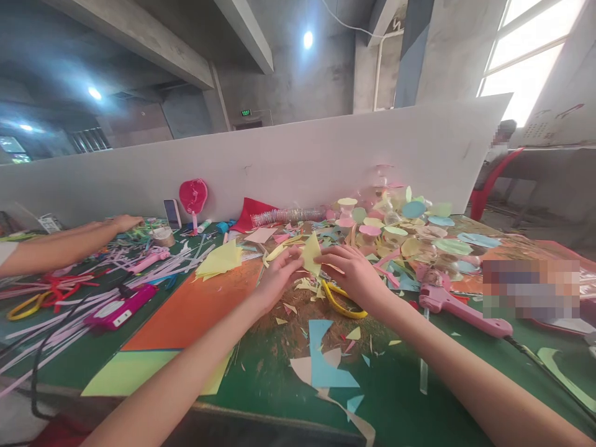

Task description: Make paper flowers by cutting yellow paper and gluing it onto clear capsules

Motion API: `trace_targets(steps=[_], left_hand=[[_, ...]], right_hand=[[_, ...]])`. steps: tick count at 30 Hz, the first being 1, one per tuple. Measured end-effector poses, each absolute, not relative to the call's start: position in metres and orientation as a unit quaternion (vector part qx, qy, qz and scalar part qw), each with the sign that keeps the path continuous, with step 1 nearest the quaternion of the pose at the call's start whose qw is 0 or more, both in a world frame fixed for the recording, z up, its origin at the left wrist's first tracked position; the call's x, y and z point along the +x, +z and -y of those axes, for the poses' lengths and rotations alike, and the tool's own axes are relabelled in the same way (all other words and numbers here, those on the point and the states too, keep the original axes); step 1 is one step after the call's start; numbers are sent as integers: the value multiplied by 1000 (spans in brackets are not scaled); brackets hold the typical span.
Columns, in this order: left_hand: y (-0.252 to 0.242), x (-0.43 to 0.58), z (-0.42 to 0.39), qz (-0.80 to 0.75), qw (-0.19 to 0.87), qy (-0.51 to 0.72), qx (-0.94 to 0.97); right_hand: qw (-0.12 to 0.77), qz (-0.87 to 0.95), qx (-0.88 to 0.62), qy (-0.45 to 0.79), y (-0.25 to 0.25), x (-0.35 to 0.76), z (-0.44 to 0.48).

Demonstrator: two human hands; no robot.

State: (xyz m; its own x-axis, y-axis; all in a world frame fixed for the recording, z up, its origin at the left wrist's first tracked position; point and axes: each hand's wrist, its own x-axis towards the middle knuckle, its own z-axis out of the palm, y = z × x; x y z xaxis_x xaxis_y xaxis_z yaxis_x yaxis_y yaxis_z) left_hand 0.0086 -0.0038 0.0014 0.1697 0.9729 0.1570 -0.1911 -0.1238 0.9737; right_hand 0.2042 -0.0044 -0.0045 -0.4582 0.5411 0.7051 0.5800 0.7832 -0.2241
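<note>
Between my hands is a small folded piece of pale yellow paper (310, 253), held up over the middle of the table. My left hand (280, 273) pinches its left edge with the fingertips. On the other side, my right hand (350, 273) has its fingers closed at the right edge. Yellow-handled scissors (344, 308) lie just below my right hand, partly hidden by it. Paper scraps (305, 285) are scattered under the hands, with a cut blue paper offcut (321, 366) nearer to me.
Yellow sheets (218, 259) and an orange sheet (186, 310) lie left. A pink glue gun (465, 304) with its cord rests right. Paper-topped clear cups (400, 226) crowd the back right. Far left, another person's arm (60, 248) reaches over strips and a magenta power strip (121, 307).
</note>
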Motion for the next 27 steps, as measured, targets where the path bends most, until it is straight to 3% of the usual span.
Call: trace_targets(steps=[7, 18, 27], left_hand=[[0, 8, 3, -393, 505, 501, 583], [-1, 9, 10, -371, 416, 446, 700], [-2, 10, 14, -389, 395, 432, 711]], right_hand=[[480, 760, -376, 224, 1, 198, 9], [488, 696, -390, 354, 6, 192, 14], [506, 670, -391, 376, 5, 191, 14]])
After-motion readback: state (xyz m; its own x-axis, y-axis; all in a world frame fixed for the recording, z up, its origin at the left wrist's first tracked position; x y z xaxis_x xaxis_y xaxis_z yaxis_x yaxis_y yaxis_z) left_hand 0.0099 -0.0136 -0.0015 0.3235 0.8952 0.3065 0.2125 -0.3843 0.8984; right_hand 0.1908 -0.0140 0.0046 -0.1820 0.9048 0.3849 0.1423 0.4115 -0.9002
